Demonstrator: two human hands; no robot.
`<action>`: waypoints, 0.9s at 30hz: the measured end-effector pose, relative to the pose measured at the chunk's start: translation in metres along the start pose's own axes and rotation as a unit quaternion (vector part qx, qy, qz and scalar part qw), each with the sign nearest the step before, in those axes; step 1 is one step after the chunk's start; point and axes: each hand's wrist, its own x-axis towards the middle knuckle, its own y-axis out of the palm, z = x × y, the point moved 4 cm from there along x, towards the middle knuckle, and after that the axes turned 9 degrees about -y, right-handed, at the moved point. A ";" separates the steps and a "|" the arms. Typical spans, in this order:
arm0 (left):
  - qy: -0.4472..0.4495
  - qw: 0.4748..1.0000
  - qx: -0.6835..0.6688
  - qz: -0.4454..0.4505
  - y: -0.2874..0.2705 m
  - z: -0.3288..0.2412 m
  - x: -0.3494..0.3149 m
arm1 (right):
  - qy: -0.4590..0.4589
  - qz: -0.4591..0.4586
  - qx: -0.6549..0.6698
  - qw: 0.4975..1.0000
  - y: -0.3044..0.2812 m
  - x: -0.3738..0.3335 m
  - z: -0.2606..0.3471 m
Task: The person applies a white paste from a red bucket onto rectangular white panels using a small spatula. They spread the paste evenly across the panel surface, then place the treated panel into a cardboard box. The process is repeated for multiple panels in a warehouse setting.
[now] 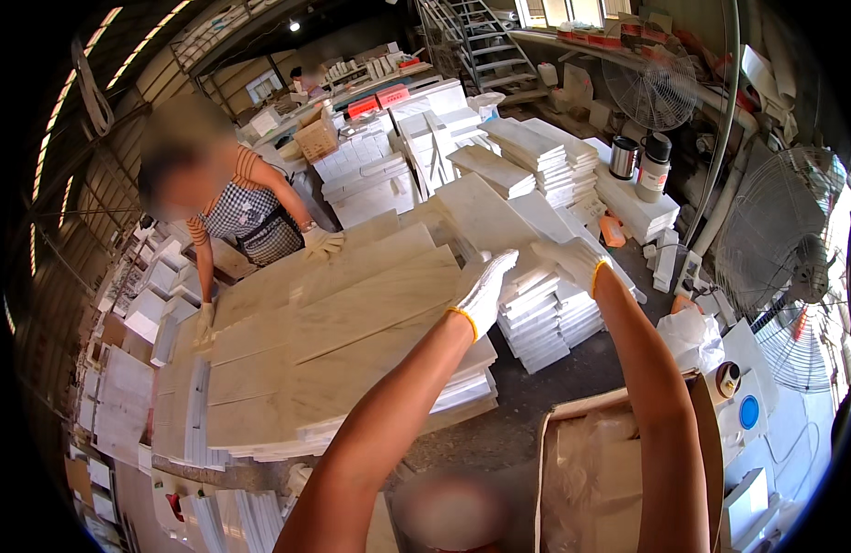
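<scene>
Both of my hands wear white work gloves with yellow cuffs. My left hand [485, 290] is at the near left corner of a long pale marble slab [481, 214], its fingers pressed together against the end. On the near right corner of that slab, my right hand [578, 261] closes with its fingertips pointing inward; the undersides of both grips are hidden. Just below the hands stands a stack of thin white slabs [550, 323]. To the left, wide veined slabs [352, 313] lie side by side in a low pile.
Across the pile at the left, a co-worker [250, 203] in a checked apron rests gloved hands on the slabs. An opened cardboard box [547, 461] stands close at the lower right. Two flasks [653, 166] sit on stacked stone, near large fans [776, 230].
</scene>
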 end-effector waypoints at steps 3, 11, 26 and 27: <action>0.003 0.999 -0.034 -0.016 -0.007 0.000 -0.007 | 0.037 0.002 0.091 0.995 0.011 -0.013 0.033; -0.007 1.000 0.003 -0.023 -0.005 -0.008 0.004 | 0.092 -0.005 0.291 0.952 0.011 -0.006 0.014; 0.022 0.998 0.054 -0.034 -0.010 0.000 0.023 | 0.070 0.022 0.365 0.928 0.020 0.007 0.030; 0.021 0.999 0.040 -0.030 -0.013 0.000 0.027 | 0.071 0.018 0.371 0.926 0.025 0.006 0.035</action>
